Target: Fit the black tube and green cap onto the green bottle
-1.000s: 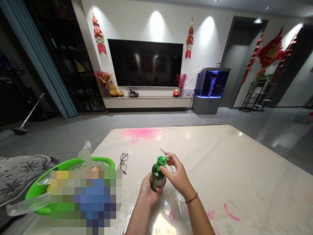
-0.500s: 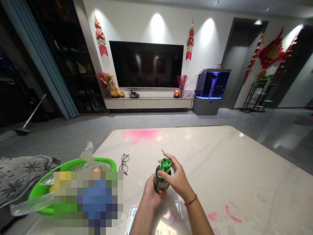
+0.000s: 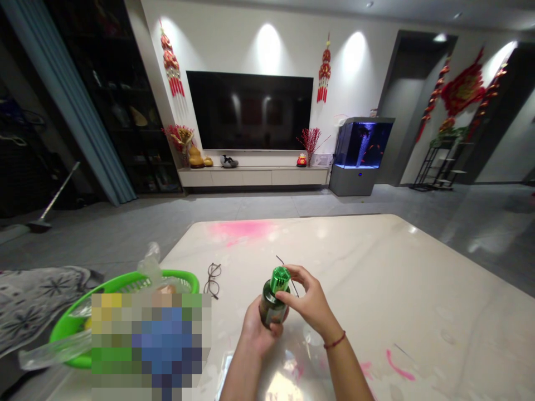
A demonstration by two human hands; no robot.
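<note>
Left hand (image 3: 259,328): grip clamped around the lower body of a dark green glass bottle (image 3: 271,307), which sits in the palm over the table, slightly tilted. Right hand (image 3: 308,305): grip closed, with thumb and fingers together on the bottle's shiny, ribbed green metallic cap (image 3: 280,279). The bottle's pale label is too blurred to read. A thin black wire (image 3: 291,284) shows just beyond the cap. A red cord bracelet (image 3: 335,340) circles the right wrist. The white marble-patterned table (image 3: 355,267) carries pink smears (image 3: 242,229). Thin-framed eyeglasses (image 3: 212,280) lie left of the bottle, near a bright green plastic basket (image 3: 121,283) holding a clear plastic bag (image 3: 150,263), partly hidden by a pixelated patch.
</note>
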